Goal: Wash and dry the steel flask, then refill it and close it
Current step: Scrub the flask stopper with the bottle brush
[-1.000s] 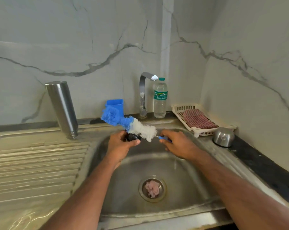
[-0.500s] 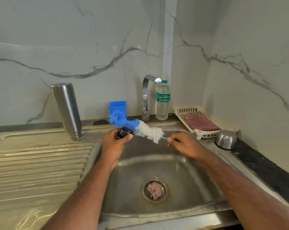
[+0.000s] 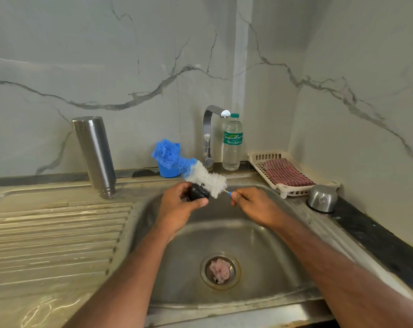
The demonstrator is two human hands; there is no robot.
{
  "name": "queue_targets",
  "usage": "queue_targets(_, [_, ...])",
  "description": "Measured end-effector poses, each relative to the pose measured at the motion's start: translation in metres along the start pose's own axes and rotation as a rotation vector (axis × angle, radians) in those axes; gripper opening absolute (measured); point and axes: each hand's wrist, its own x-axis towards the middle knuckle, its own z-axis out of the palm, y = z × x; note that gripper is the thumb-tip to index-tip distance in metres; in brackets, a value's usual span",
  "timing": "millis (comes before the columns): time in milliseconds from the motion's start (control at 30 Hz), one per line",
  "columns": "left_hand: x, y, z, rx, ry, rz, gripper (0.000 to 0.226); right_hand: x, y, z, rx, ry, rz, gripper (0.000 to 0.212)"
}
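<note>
The steel flask [image 3: 94, 154] stands upside down on the drainboard, left of the sink, mouth on the steel. Over the sink basin [image 3: 260, 245], my left hand [image 3: 179, 207] grips a small black stopper [image 3: 198, 192]. My right hand [image 3: 253, 204] pinches the blue handle end of a bottle brush [image 3: 200, 172] with white and blue bristles. The bristles lie across the stopper and point up to the left. A steel cap [image 3: 322, 198] sits dome-up on the counter at the right.
A tap [image 3: 210, 133] rises behind the sink, with a plastic water bottle [image 3: 232, 143] beside it and a blue cup [image 3: 168, 169] to the left. A white basket [image 3: 293, 189] holds a red checked cloth [image 3: 286, 172]. A pink scrap sits in the drain [image 3: 220, 271].
The brush has slid up and to the left across the stopper, while my left hand has kept hold of the stopper. The flask has not moved.
</note>
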Motion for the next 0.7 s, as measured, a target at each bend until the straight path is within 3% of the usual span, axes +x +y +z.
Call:
queue_targets(233, [0.008, -0.005, -0.016, -0.039, 0.220, -0.022, 0.036, -0.002, 0.016, -0.014, -0.075, 0.006, -0.020, 0.034])
queue_targets(400, [0.001, 0.000, 0.004, 0.009, 0.012, 0.005, 0.042, 0.001, 0.001, -0.004, -0.061, 0.017, -0.045, 0.033])
queue_targets(567, [0.007, -0.001, -0.009, -0.105, 0.191, 0.003, 0.039, 0.004, 0.023, -0.014, -0.052, 0.036, -0.006, 0.032])
queue_targets(700, [0.004, -0.003, -0.008, -0.041, 0.072, -0.044, 0.045, 0.002, 0.012, -0.010, -0.076, 0.025, -0.032, 0.032])
